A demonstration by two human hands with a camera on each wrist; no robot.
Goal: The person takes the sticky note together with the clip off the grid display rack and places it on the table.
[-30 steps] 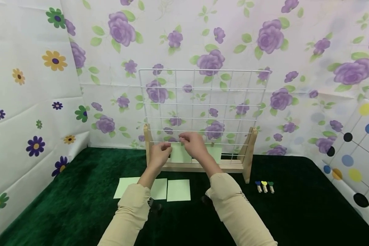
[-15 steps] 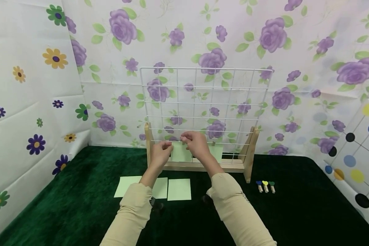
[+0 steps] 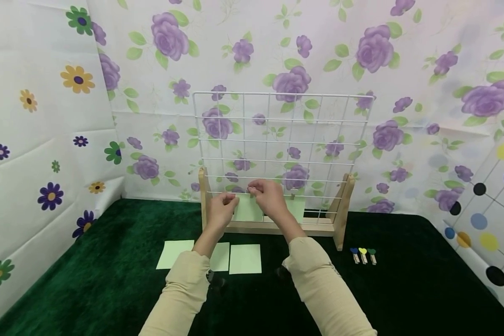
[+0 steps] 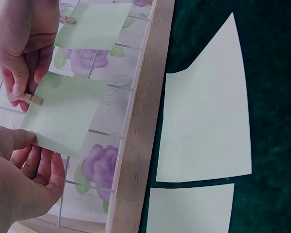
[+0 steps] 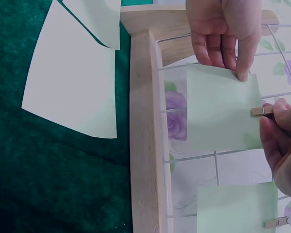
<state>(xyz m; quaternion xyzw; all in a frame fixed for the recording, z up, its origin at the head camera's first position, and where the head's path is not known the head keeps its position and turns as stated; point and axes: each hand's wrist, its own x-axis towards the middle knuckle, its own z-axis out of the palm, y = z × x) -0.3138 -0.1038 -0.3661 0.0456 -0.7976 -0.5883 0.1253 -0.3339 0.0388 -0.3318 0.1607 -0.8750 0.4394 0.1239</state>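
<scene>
Clipping is the step in hand: a pale green paper sheet [image 3: 248,209] is being fastened to the lower wires of the white wire grid [image 3: 277,140], which is standing upright in its wooden stand [image 3: 277,227]. Left of the sheet, the left hand [image 3: 220,209] is pinching the sheet's corner between thumb and curled fingers, steadying it flat against the grid. At the sheet's top edge the right hand [image 3: 270,196] is squeezing a small wooden clothespin [image 4: 31,99] with its fingertips clamped on it. Further right on the grid, a second sheet [image 3: 295,207] is already hanging by its own pin. In front of the grid, three loose sheets [image 3: 245,259] are lying on the green cloth, and right of the stand three coloured pins [image 3: 363,255] are waiting. Judging from this, the next move is calling for the pin to bite both wire and paper before either hand lets go.
</scene>
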